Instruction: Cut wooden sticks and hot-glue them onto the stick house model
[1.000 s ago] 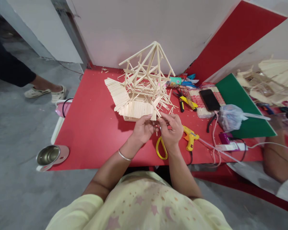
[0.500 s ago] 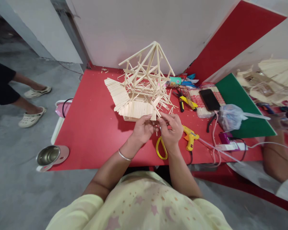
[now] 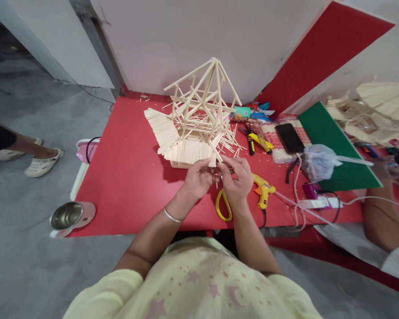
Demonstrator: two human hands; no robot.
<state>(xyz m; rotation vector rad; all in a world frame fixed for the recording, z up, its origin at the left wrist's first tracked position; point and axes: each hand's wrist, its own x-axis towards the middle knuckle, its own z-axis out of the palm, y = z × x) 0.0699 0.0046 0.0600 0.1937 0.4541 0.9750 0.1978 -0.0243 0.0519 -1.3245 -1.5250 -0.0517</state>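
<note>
A model pavilion built of thin pale wooden sticks stands on the red table, its open roof frame rising to a point. Both my hands meet at its near right edge. My left hand has its fingers closed at the lower rim of the slatted panel. With thumb and fingers pinched, my right hand is at the corner stick of that panel. What lies between the fingertips is mostly hidden. Just below my hands are the yellow handles of a tool. A yellow glue gun lies right of my right hand.
Loose sticks lie behind the model. To the right are pliers, a black phone, a plastic bag and a power strip. A metal cup stands at the left corner. Another person's arm is at far right.
My hands and the model stay almost still. At the left, the standing person's legs have shifted further left.
</note>
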